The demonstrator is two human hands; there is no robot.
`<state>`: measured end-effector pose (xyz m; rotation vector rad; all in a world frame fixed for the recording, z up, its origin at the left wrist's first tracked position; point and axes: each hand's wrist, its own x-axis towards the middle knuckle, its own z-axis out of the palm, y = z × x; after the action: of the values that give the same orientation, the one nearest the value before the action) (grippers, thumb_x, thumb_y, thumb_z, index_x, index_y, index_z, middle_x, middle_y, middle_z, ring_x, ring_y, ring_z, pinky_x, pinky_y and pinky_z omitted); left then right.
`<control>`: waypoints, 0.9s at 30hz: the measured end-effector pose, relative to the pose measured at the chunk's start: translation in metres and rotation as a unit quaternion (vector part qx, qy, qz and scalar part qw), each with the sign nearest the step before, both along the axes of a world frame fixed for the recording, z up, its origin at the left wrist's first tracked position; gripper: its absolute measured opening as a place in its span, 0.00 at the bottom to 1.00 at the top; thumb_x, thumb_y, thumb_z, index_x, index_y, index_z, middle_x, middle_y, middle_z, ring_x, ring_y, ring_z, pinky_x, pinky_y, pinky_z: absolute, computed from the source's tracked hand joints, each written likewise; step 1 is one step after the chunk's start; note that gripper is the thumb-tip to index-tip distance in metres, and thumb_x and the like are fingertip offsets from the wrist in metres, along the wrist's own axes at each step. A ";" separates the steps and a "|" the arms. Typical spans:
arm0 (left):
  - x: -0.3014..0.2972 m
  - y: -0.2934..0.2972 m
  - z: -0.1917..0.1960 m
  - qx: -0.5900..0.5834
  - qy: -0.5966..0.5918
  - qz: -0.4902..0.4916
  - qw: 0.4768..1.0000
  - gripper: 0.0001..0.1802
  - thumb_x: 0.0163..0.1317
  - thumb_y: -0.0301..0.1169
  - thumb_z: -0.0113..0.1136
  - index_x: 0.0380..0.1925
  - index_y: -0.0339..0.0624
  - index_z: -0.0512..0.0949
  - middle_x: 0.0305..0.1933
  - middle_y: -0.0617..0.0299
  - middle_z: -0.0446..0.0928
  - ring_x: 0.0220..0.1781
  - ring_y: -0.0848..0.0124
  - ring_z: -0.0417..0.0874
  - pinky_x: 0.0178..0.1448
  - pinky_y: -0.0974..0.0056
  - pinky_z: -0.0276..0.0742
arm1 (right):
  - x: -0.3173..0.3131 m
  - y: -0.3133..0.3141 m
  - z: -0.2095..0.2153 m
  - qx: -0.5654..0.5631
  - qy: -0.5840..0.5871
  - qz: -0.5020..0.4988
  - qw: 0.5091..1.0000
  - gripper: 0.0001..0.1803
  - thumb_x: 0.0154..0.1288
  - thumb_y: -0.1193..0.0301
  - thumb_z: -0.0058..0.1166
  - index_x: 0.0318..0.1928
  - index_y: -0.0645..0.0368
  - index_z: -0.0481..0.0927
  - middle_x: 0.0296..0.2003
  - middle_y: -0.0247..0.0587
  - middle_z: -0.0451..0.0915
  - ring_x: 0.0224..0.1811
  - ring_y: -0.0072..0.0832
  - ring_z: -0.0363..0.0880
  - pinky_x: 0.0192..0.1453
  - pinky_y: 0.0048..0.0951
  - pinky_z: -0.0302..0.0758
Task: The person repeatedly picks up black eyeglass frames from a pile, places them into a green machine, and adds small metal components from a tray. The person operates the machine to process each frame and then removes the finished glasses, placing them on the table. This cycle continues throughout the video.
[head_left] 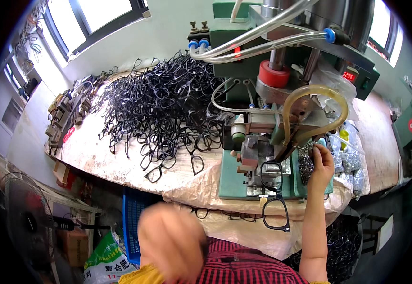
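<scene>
My left hand [170,239] is low in front of my chest, smeared by motion, so its fingers and anything in them cannot be made out. My right hand [323,163] reaches to a heap of small metal parts [305,165] at the right side of the machine. Its thumb and fingers are pinched together at the heap's edge; what they hold, if anything, is too small to name. Between my hands, a black eyeglass frame [281,215] stands at the front of the green press machine [232,175]. One rim hangs over the edge, the other lies against the metal fixture [258,151].
A big tangled pile of black eyeglass frames [163,99] covers the table's left and middle. Bags of small parts [353,161] lie right of the machine. A yellowish hose [317,90] loops above my right hand. A blue crate [132,222] and a fan [28,213] stand at lower left.
</scene>
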<state>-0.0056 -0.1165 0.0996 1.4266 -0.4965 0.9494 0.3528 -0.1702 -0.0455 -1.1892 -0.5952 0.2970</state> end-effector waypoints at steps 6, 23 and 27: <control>0.028 0.119 -0.099 0.290 0.470 0.713 0.432 0.11 0.42 0.36 0.79 0.25 0.47 0.86 0.39 0.62 0.76 0.45 0.59 0.73 0.50 0.56 0.67 | -0.013 -0.011 0.011 -0.090 -0.085 -0.003 0.992 0.08 0.67 0.77 0.62 0.46 0.64 0.84 0.39 0.32 0.85 0.41 0.17 0.80 0.49 0.19 0.74; 0.035 0.098 -0.137 -0.251 0.172 0.501 0.810 0.03 0.74 0.28 0.52 0.41 0.43 0.70 0.33 0.67 0.72 0.27 0.79 0.75 0.31 0.73 0.74 | -0.084 -0.001 0.075 -0.030 -0.151 0.090 0.984 0.25 0.59 0.81 0.62 0.57 0.67 0.73 0.38 0.38 0.82 0.42 0.24 0.81 0.52 0.24 0.74; 0.030 0.077 -0.146 -0.292 0.153 0.493 0.805 0.04 0.74 0.26 0.53 0.38 0.42 0.69 0.34 0.68 0.72 0.32 0.78 0.77 0.39 0.71 0.79 | -0.093 -0.001 0.072 0.003 -0.037 0.119 0.992 0.26 0.60 0.81 0.61 0.59 0.69 0.70 0.37 0.36 0.81 0.44 0.22 0.79 0.55 0.23 0.72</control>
<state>0.0247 -0.0391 -0.0461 1.1719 0.8401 1.4676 0.2600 -0.1713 0.0263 -1.1283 -0.8041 0.4552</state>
